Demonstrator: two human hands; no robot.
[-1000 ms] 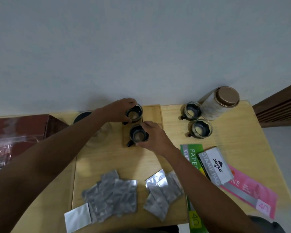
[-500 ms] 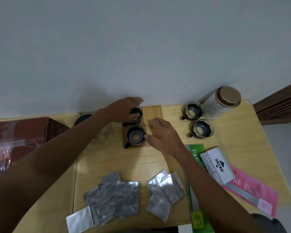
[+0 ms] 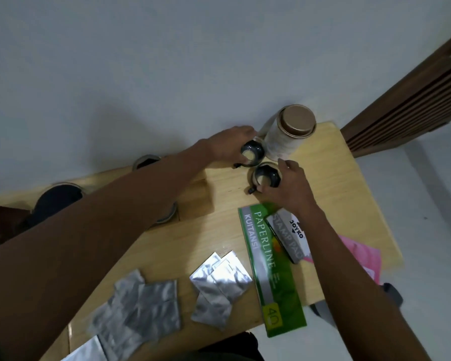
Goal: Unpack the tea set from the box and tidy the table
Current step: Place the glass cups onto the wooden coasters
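Two small dark glass tea cups stand at the back right of the wooden table [image 3: 331, 194]. My left hand [image 3: 227, 144] grips the far cup [image 3: 251, 155], right beside a white tea canister [image 3: 287, 136] with a brown lid. My right hand [image 3: 289, 188] holds the near cup [image 3: 266, 176], fingers curled round its side. A wooden tray [image 3: 195, 199] lies left of the cups, mostly hidden by my left forearm. Dark round tea ware [image 3: 57, 199] sits at the far left, and another dark round piece [image 3: 146, 161] stands behind it.
Silver foil sachets lie in two piles, one [image 3: 141, 306] at the front left and one [image 3: 219, 285] in the middle. A green Paperline receipt book [image 3: 271, 272], a stamp pad box [image 3: 289, 237] and a pink booklet [image 3: 359, 254] lie right. A slatted wooden panel [image 3: 412, 87] stands at the right.
Both hands left the two cups on the wooden tray and moved right to the pair of cups beside the canister, each now gripping one. The camera swung right and tilted.
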